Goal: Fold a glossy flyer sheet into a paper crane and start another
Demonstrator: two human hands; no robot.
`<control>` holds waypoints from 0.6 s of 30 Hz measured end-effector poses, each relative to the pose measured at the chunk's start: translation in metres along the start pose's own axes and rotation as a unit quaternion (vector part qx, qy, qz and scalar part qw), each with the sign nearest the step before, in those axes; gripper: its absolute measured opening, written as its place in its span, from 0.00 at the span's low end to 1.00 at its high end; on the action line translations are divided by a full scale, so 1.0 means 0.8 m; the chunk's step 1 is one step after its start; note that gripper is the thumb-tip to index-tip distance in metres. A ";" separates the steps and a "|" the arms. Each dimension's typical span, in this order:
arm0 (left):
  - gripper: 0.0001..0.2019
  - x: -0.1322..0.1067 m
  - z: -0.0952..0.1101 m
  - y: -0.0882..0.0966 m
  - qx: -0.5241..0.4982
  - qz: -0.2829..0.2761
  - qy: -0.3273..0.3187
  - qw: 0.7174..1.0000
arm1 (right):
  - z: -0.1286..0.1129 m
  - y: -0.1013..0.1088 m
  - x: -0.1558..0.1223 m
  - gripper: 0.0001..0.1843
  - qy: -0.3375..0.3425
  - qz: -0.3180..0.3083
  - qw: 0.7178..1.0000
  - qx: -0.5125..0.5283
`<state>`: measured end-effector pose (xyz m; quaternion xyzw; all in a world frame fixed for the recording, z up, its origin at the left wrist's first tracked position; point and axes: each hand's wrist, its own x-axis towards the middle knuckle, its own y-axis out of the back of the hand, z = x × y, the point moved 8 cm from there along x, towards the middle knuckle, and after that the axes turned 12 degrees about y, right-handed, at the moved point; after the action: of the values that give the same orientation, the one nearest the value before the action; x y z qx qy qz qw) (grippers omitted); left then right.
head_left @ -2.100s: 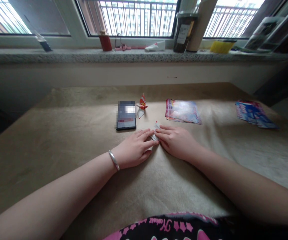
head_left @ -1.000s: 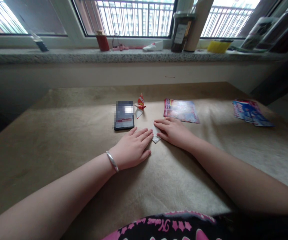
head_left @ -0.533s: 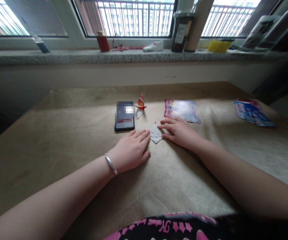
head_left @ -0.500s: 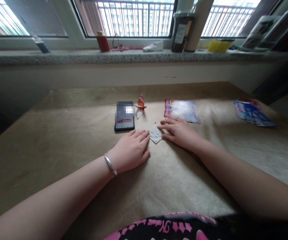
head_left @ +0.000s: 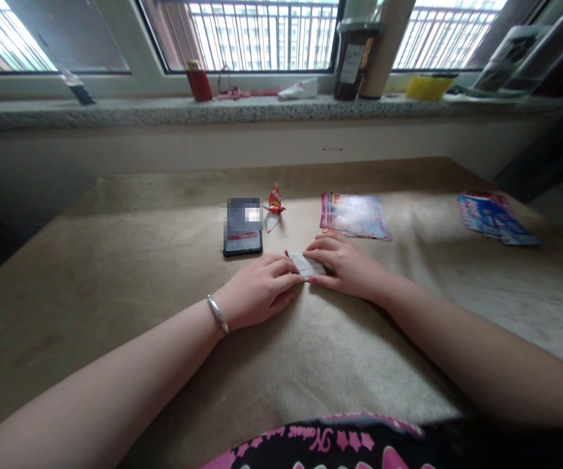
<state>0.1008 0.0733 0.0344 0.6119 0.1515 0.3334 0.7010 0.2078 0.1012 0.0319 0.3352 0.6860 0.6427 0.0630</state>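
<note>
The little white paper (head_left: 307,266) is on the bench (head_left: 349,365) between the two hands, already folded small and flat, but no bits stick up like on the red paper shape (head_left: 275,203) near the phone (head_left: 243,242), so it looks only part done. The right hand (head_left: 352,268) has a loose grip, fingers apart on the paper; the left hand (head_left: 264,285) touches its other side, and I can't tell if that grip pinches. The bright sheets (head_left: 357,215) lie flat, not folded into shapes.
</note>
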 end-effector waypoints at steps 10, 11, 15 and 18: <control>0.12 0.000 -0.003 0.006 0.010 0.030 0.023 0.999 | -0.002 -0.005 0.002 0.25 0.036 -0.007 0.999 0.006; 0.12 0.000 -0.003 0.007 0.014 0.034 0.027 0.999 | -0.003 -0.003 0.002 0.24 0.035 -0.006 0.999 -0.001; 0.11 -0.001 -0.004 0.010 0.036 0.044 0.043 0.998 | -0.016 0.004 0.004 0.16 0.047 -0.032 0.997 -0.044; 0.11 -0.001 -0.006 0.011 0.050 0.051 0.052 0.996 | -0.026 0.004 0.004 0.15 0.065 -0.067 0.992 -0.084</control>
<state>0.0951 0.0769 0.0416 0.6349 0.1730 0.3925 0.6426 0.1958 0.0850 0.0398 0.2397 0.6530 0.7129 0.0889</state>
